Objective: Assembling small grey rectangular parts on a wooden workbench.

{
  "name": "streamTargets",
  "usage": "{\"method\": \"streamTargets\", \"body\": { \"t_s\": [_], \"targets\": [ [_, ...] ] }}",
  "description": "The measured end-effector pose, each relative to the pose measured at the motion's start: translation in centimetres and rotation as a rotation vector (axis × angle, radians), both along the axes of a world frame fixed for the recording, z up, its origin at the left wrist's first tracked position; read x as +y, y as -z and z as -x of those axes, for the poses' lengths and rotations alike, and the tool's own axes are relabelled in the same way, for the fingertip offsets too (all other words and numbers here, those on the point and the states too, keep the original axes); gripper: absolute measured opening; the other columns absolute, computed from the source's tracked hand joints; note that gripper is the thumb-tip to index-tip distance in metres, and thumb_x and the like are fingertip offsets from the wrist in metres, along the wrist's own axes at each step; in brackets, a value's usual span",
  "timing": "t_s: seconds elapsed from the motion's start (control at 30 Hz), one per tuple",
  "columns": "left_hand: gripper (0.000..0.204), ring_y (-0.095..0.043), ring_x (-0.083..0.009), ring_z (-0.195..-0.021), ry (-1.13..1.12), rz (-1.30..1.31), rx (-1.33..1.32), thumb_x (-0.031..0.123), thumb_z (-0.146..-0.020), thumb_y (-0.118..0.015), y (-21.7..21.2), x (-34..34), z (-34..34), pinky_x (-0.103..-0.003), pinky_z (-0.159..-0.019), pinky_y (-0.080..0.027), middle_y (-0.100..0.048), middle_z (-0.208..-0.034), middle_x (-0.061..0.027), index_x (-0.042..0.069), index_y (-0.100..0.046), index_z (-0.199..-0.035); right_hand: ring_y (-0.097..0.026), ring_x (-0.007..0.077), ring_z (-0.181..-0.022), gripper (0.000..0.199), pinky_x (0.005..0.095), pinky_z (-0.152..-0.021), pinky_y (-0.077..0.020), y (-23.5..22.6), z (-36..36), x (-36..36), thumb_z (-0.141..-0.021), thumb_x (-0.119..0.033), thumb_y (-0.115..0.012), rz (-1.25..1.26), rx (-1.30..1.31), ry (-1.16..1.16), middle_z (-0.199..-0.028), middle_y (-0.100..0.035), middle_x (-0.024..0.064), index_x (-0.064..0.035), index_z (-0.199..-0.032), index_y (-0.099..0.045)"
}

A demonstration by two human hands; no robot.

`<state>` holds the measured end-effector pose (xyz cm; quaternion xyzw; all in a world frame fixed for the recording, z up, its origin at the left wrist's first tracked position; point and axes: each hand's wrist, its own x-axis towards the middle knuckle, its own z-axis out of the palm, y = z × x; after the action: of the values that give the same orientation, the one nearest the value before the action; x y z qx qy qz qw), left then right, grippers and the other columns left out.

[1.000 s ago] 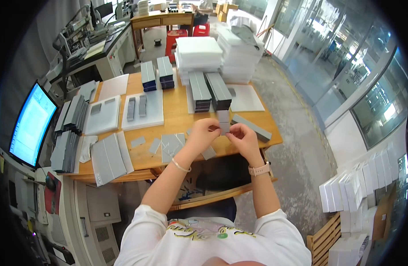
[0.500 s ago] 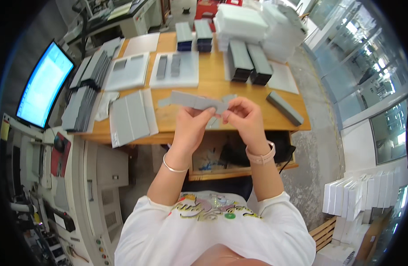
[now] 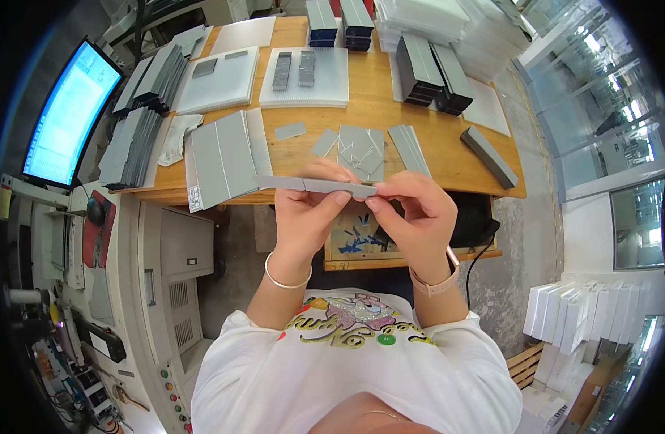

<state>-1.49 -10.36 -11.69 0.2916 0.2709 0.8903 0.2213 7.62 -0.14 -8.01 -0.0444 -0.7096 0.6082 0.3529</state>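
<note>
Both hands hold a long thin grey strip [image 3: 314, 186] level in front of my chest, just short of the wooden table's near edge [image 3: 455, 177]. My left hand [image 3: 309, 212] grips it near the middle with thumb under and fingers over. My right hand [image 3: 412, 213] pinches its right end. On the table right behind the strip lie several flat grey pieces [image 3: 361, 150] and a small fan of grey strips [image 3: 410, 149].
Stacks of grey plates [image 3: 224, 155] lie at the left, white trays [image 3: 303, 76] with small grey parts behind them. Dark blocks [image 3: 433, 69] and white stacks stand at the back right. A lit monitor [image 3: 68, 112] is far left. White boxes [image 3: 585, 318] sit on the floor at right.
My hands pulled back from the table toward my chest, and the grey piece between them now shows as a long strip held level. My head tipped further down.
</note>
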Motion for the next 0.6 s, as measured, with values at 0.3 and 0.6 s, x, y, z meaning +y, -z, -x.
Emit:
{"method": "streamTargets", "body": {
  "t_s": [0.3, 0.6],
  "targets": [
    [0.017, -0.057, -0.0221, -0.08, 0.04, -0.083, 0.128, -0.013, -0.072, -0.055, -0.2, 0.2, -0.1, -0.031, -0.07, -0.049, -0.054, -0.086, -0.0102, -0.003, -0.056, -0.085, -0.058, 0.011, -0.065, 0.017, 0.0202, -0.055, -0.0468, -0.5, -0.6, 0.5, -0.066, 0.008, -0.066, -0.27, 0.116, 0.026, -0.073, -0.059, 0.0064, 0.0001, -0.079, -0.06],
    [0.019, -0.058, -0.0162, -0.078, -0.022, 0.166, -0.081, -0.012, -0.073, -0.055, -0.1, -0.2, -1.3, -0.029, -0.071, -0.049, -0.057, -0.086, -0.0096, -0.003, -0.056, -0.09, -0.059, 0.0104, -0.071, 0.018, 0.02, -0.063, -0.0476, 1.6, -0.4, 0.8, -0.069, 0.009, -0.063, 0.379, -0.093, -0.178, -0.079, -0.06, 0.0069, 0.0034, -0.085, -0.055]
  ]
}}
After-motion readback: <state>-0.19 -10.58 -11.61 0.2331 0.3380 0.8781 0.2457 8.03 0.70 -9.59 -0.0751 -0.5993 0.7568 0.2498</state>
